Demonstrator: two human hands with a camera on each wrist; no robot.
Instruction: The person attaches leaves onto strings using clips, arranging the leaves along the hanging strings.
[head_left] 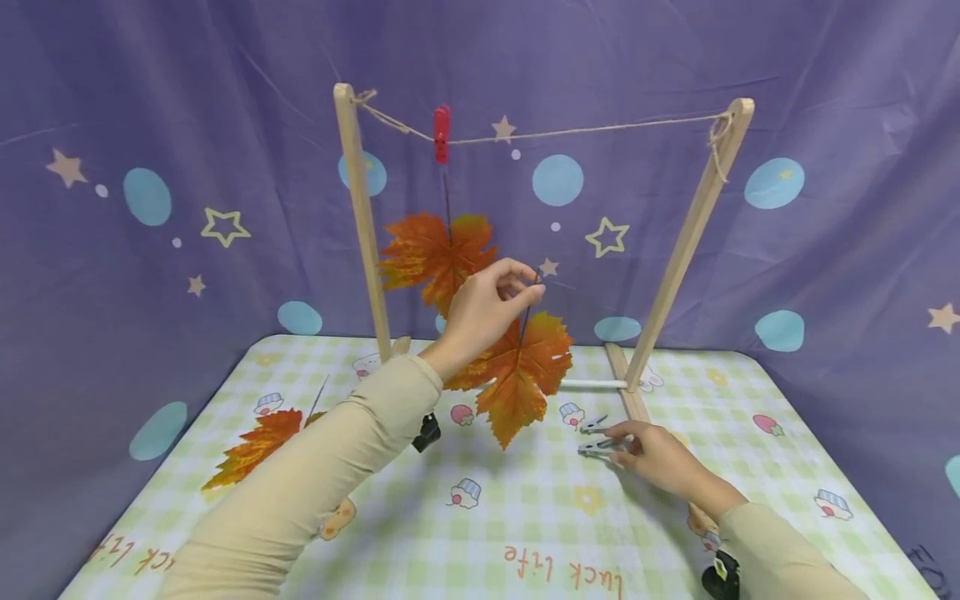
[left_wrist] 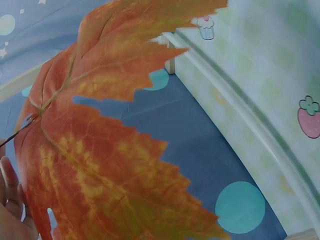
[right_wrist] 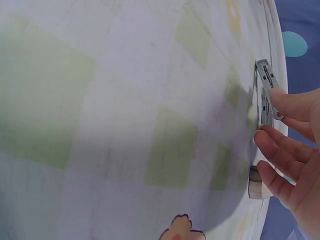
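My left hand (head_left: 491, 304) pinches the thin dark stem of an orange maple leaf (head_left: 517, 375), which hangs below the fingers and fills much of the left wrist view. Low over the table, my right hand (head_left: 663, 458) pinches the end of a grey clothespin (right_wrist: 270, 80) between thumb and finger. Close beside it is a second grey clothespin (right_wrist: 266, 112), partly covered in the right wrist view. A red clothespin (head_left: 442, 135) on the string (head_left: 570, 132) holds another orange leaf (head_left: 431, 250) by its stem, partly behind my left hand.
Two wooden posts (head_left: 690, 242) carry the string, with a white rod (head_left: 592, 384) low between them. One more leaf (head_left: 258, 446) lies on the checked tablecloth (head_left: 420, 542) at left, partly behind my left sleeve. A purple curtain (head_left: 847, 167) hangs behind.
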